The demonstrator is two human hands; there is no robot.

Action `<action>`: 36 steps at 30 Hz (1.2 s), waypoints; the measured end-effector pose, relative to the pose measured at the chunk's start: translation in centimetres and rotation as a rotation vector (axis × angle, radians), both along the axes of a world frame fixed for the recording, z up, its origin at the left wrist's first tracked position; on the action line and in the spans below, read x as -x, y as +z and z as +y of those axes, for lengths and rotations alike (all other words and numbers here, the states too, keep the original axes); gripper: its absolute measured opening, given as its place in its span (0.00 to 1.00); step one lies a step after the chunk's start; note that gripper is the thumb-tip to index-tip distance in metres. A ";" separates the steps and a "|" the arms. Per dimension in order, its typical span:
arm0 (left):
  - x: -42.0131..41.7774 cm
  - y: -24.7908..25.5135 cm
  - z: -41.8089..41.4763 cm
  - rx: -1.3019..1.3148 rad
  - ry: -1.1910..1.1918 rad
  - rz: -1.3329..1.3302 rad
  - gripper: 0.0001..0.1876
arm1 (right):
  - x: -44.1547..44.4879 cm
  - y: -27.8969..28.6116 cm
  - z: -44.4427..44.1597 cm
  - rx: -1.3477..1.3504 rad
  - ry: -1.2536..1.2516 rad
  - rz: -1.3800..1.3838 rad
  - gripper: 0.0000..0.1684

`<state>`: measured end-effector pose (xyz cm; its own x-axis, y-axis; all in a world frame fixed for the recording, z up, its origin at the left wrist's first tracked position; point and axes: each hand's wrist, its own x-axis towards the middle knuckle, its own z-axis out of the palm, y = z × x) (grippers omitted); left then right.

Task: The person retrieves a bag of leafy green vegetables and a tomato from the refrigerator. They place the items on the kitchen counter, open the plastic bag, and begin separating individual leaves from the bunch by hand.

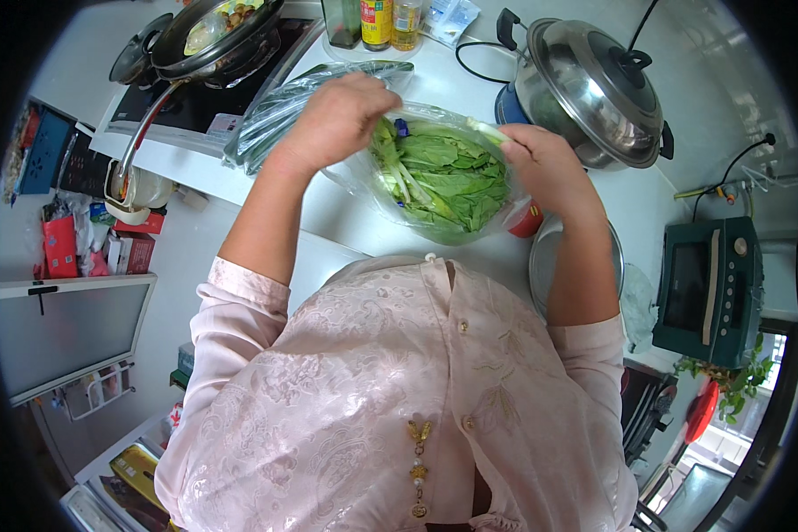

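A clear plastic bag (pixel 432 229) lies open on the white counter, holding leafy green vegetables (pixel 462 169) with blue bands. My right hand (pixel 548 163), at the bag's right rim, pinches a pale green-white stalk (pixel 487 129) between thumb and fingers. Over the bag's upper left rim is my left hand (pixel 342 114), fingers curled downward. Its fingertips are hidden, so I cannot tell whether they grip the film. Under and behind my left hand lies another plastic bag (pixel 266 120) with long, dark green contents.
A lidded steel pot (pixel 588 93) stands at the back right, and a pan (pixel 216 40) sits on the cooktop at left. Bottles (pixel 376 25) stand behind. Beside my right forearm are a metal bowl (pixel 544 259) and a red object (pixel 527 221). A green oven (pixel 701 292) is farther right.
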<state>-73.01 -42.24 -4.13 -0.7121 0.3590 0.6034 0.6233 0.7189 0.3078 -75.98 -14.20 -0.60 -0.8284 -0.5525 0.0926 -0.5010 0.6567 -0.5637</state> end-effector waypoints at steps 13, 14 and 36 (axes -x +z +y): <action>-3.6 -5.6 2.7 0.645 0.178 -0.170 0.10 | -1.4 0.9 -0.2 0.841 -0.066 -0.526 0.16; -3.5 -6.0 2.6 0.674 0.198 -0.193 0.09 | -1.6 1.0 -0.4 0.867 -0.053 -0.566 0.16; -3.1 5.9 3.4 0.314 0.047 0.117 0.11 | -0.1 2.6 -3.5 0.296 0.171 -0.633 0.15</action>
